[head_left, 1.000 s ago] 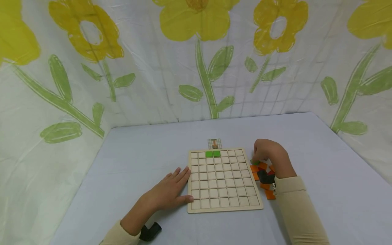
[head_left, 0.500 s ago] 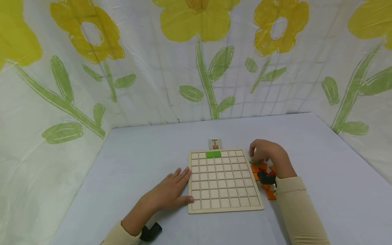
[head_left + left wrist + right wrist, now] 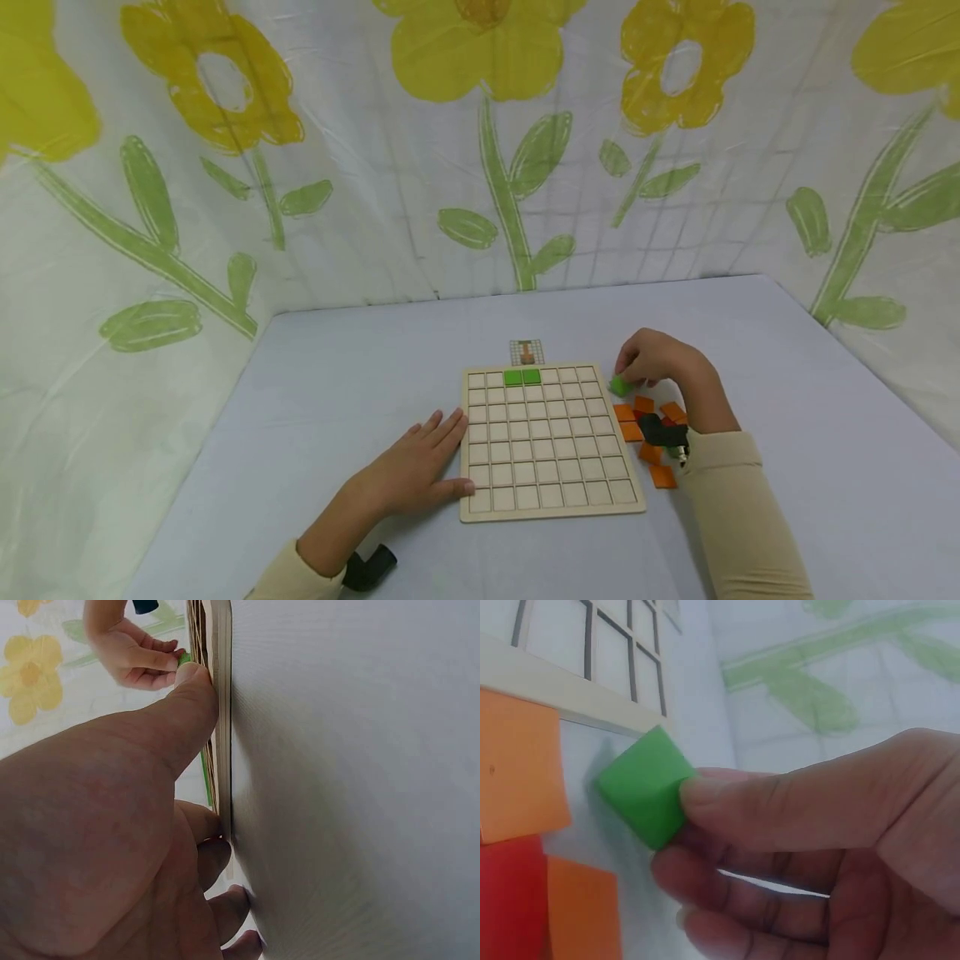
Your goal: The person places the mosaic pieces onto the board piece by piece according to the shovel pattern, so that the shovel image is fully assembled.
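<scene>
A wooden grid board (image 3: 551, 442) lies flat on the table, two green square tiles (image 3: 522, 377) side by side in its far row. My left hand (image 3: 412, 471) rests at the board's left edge, fingers spread and straight, the thumb tip on the rim. Just off the board's far right corner, my right hand (image 3: 651, 357) pinches a green square tile (image 3: 645, 787) between thumb and fingers. The right wrist view shows this tile turned cornerwise, above the table. Below that hand lie loose orange tiles (image 3: 625, 413) and a red tile (image 3: 510, 900), partly hidden by the wrist.
A small printed pattern card (image 3: 527, 352) lies against the board's far edge. Another green tile (image 3: 673, 452) shows partly beside the right wrist's black camera mount (image 3: 662, 432). A flower-printed curtain (image 3: 360, 167) hangs behind the table.
My right hand has risen off the pile and moved slightly away from me, bringing up the green tile in its fingertips. More orange tiles show beneath it. My left hand stays still.
</scene>
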`<state>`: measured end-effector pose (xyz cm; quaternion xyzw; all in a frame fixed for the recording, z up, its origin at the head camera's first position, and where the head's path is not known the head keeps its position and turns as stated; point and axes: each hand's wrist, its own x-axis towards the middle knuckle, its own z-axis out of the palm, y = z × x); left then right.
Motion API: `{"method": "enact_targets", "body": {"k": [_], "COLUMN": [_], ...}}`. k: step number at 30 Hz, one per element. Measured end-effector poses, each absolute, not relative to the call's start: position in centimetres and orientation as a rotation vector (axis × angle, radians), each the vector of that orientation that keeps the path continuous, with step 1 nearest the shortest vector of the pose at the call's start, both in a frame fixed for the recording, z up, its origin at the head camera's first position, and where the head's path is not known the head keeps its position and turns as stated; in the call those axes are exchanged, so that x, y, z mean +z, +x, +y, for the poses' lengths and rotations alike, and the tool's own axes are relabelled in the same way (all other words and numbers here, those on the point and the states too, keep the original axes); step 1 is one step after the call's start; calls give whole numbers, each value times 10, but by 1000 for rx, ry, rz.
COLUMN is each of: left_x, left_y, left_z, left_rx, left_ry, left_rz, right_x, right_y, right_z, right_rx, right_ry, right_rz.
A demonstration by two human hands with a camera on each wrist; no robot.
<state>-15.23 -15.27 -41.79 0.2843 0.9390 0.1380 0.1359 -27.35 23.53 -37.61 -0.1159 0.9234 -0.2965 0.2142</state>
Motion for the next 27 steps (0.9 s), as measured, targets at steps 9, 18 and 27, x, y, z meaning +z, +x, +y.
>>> {"method": "enact_targets", "body": {"k": [9,18,27], "left_x": [-417,-418,-418], "left_y": [-153,-153,-153], "left_z": [-152,-152,-152], "left_rx": [402,399,390], "left_ry": [826,846,835], "left_rz": [2715,2722,2726], "right_x": [-383,-392,-396], "right_y": [-280,-286,-289], "right_z": [235,232,220], "right_rx": [-984,-1136,-1253], "right_ry": [-245,-206,-217], "right_rz": [2582,2580,2508]}}
